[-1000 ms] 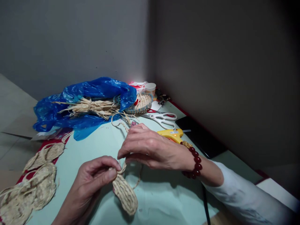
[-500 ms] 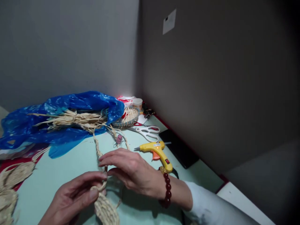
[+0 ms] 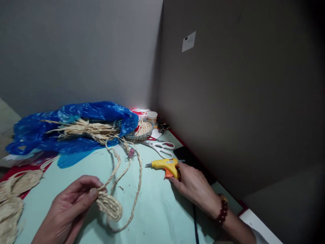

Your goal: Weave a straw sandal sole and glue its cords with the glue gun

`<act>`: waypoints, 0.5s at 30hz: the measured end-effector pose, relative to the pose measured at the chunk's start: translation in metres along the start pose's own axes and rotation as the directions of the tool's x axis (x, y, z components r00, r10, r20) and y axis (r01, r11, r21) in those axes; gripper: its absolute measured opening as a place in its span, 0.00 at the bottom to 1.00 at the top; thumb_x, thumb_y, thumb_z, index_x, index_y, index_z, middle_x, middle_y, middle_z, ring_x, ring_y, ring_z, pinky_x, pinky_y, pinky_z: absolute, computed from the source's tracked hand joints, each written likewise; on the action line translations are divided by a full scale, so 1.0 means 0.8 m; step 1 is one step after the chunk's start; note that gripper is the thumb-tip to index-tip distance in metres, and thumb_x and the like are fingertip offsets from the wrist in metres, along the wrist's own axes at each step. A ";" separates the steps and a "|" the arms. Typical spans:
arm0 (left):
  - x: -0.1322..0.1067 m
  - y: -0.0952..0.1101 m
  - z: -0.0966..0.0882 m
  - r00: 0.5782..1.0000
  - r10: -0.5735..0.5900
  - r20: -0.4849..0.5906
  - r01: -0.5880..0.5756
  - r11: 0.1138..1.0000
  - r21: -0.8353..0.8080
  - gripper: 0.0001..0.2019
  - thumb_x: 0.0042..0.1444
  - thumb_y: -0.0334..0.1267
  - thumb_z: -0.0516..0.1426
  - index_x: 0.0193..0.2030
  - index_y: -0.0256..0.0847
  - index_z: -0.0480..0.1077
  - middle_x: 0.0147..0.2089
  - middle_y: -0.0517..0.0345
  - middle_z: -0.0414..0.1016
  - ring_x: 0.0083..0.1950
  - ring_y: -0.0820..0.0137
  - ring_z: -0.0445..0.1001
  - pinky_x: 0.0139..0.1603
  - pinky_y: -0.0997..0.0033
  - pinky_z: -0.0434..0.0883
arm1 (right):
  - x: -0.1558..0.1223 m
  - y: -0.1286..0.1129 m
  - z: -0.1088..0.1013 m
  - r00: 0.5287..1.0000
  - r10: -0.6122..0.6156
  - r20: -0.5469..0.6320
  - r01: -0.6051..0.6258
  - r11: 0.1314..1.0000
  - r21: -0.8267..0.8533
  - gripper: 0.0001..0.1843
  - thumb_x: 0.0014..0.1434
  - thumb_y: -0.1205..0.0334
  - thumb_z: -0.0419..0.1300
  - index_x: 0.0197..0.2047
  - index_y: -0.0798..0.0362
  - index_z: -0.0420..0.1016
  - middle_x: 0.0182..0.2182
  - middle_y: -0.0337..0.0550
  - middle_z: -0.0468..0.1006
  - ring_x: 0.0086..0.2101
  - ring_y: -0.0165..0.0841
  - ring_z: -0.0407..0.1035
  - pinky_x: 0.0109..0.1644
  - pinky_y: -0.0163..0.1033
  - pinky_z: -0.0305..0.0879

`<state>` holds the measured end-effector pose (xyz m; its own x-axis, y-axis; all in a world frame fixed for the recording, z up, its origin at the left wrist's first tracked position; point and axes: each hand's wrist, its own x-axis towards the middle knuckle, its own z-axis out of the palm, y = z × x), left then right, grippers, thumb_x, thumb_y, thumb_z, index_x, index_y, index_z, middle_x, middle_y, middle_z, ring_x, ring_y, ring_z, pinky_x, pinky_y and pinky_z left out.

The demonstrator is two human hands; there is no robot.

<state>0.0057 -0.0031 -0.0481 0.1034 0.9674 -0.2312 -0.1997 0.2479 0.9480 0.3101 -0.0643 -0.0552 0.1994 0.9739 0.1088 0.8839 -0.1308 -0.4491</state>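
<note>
My left hand pinches the top of a small woven straw sole between thumb and fingers, low on the pale green table. A braided straw cord loops from the sole toward the back and round to the right. My right hand, with a red bead bracelet on the wrist, has its fingers closed round the handle of a yellow hot glue gun. The gun lies on the table with its nozzle pointing left.
A blue plastic bag with a straw bundle lies at the back left. A small woven basket, white scissors and a cup sit near the corner. Finished straw pieces lie at the left edge. Grey walls close in behind and on the right.
My right hand let go of the cord above the sole and moved right to the glue gun's handle. The cord now lies slack on the table. My left hand keeps the sole.
</note>
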 end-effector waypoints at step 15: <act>0.003 0.009 -0.002 0.986 0.013 0.169 0.002 0.996 -0.090 0.09 0.47 0.38 0.71 0.27 0.40 0.76 0.26 0.61 0.74 0.28 0.77 0.66 0.29 0.82 0.65 | -0.010 -0.033 -0.043 0.856 -0.066 0.512 -0.435 0.444 0.783 0.21 0.56 0.39 0.63 0.40 0.49 0.78 0.28 0.41 0.76 0.18 0.25 0.59 0.24 0.35 0.58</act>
<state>0.0033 0.0008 -0.0423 0.2635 0.9480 -0.1784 -0.2863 0.2534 0.9240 0.2995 -0.0747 -0.0139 -0.1041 0.9377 -0.3315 -0.0255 -0.3357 -0.9416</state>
